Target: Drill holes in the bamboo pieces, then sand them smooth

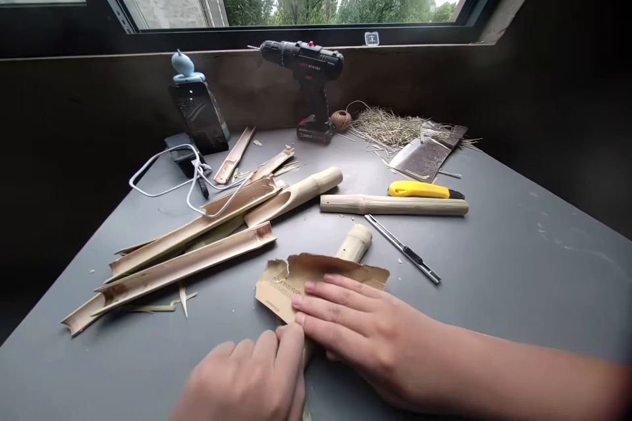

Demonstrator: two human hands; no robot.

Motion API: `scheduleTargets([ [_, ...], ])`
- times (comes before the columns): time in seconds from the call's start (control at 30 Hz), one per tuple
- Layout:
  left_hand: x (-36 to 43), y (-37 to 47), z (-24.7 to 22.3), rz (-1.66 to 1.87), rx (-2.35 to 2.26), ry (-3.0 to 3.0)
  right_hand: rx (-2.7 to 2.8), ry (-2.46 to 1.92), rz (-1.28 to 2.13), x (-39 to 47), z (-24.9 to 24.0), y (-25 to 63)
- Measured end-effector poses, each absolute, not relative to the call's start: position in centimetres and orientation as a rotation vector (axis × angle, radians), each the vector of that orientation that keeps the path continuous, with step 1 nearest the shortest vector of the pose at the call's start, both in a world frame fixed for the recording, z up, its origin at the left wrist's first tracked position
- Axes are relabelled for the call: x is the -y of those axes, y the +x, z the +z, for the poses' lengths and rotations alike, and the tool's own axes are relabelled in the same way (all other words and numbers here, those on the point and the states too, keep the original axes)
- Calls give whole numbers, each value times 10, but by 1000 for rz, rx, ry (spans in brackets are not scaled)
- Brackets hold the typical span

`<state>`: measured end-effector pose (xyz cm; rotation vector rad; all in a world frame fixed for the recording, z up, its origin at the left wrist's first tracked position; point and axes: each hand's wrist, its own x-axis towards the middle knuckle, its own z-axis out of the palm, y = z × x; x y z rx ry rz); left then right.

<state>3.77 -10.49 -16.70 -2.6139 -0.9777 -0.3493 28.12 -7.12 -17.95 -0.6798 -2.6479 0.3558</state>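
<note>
Grey tabletop (498,283) below, your left hand (247,375) grips the pale bamboo tube (355,243), your right hand (375,332) lies flat on tan sandpaper (277,293): press evenly.

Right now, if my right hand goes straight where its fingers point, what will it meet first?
Beyond the sandpaper under its fingers, your right hand would probably meet the nearest split bamboo piece, though depth is unclear.

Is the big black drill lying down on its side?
No, the drill is standing up on its base, next to the ball of string.
</note>
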Motion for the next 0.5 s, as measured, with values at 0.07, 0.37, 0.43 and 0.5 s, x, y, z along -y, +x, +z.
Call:
scheduleTargets([
  [0.07, 71, 20, -143, -294, 1194, -2644, 2634, -723, 306, 74, -181, 283],
  [0.37, -162, -38, -79, -714, 2148, -1882, 2604, -810, 225, 77, -180, 284],
  [0.43, -195, -30, -85, -767, 2267, -1845, 2538, -949, 176, 79, -178, 283],
  [0.5, -221, -21, -94, -806, 2368, -1822, 2595, -829, 194, 80, -176, 283],
])
